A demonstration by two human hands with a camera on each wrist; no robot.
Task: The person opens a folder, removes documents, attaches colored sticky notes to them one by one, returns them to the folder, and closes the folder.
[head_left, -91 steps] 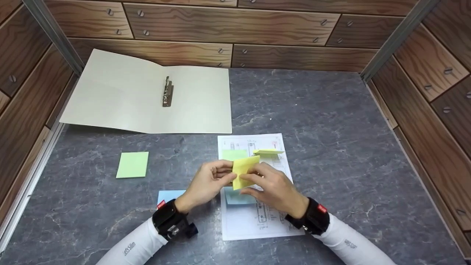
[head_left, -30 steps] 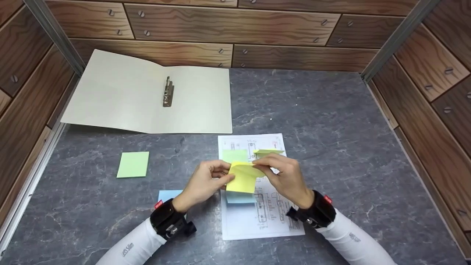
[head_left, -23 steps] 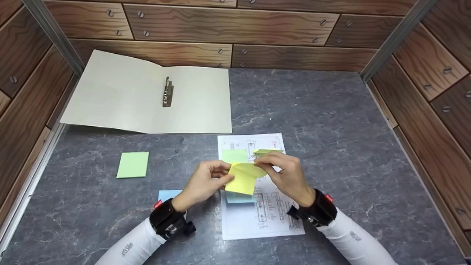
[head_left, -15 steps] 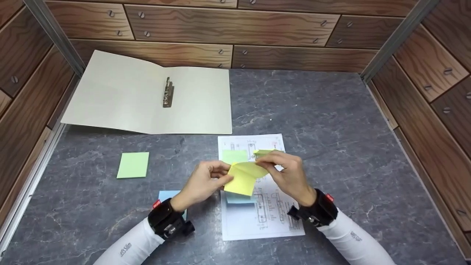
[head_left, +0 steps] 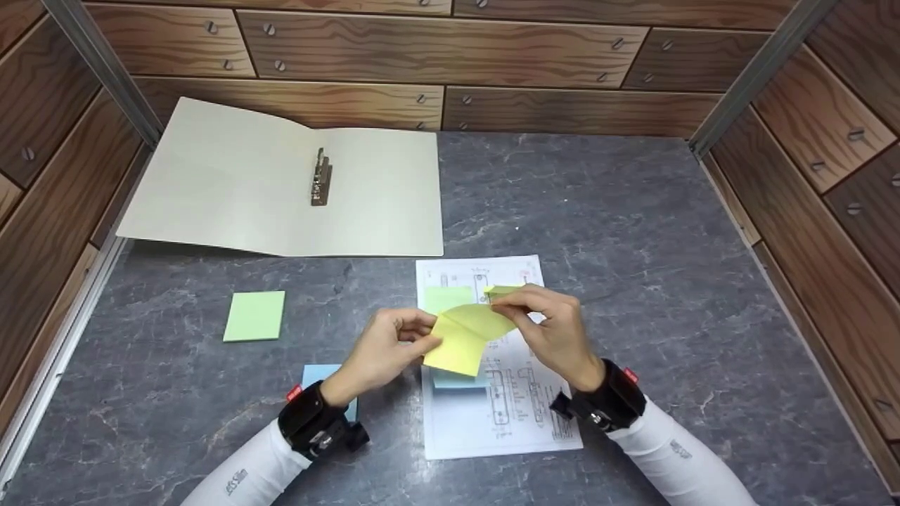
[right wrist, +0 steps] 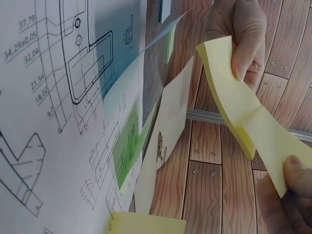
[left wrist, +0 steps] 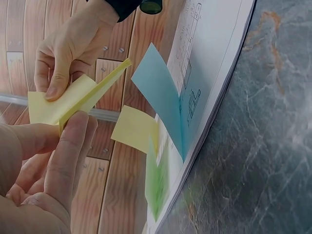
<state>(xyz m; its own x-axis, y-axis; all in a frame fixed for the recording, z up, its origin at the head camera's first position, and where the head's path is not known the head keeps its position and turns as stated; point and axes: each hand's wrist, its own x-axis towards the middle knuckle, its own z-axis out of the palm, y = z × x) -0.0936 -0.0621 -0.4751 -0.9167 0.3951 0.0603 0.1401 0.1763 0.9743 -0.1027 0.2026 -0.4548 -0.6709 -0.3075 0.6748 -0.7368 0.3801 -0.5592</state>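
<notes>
Above a printed drawing (head_left: 506,439), my left hand (head_left: 383,348) grips a yellow sticky note pad (head_left: 450,357) by its left side, thumb on top. My right hand (head_left: 552,327) pinches the top sticky note (head_left: 489,320), which curves up from the pad. In the right wrist view this lifted note (right wrist: 282,139) spans between both hands and still meets the pad (right wrist: 226,92). On the drawing stand a green sticky note (left wrist: 158,187), a blue sticky note (left wrist: 158,95) and another yellow sticky note (left wrist: 136,129), their free ends raised.
An open cream binder (head_left: 380,197) with a metal clip (head_left: 321,179) lies at the back left. A green sticky note pad (head_left: 254,316) rests left of the hands. Partly under the left wrist is a blue pad (head_left: 320,374). Wood-patterned walls (head_left: 548,109) surround the table.
My right hand has moved from over the pad to its right, lifting the top note up and away. My left hand has drifted slightly left with the pad, which now tilts.
</notes>
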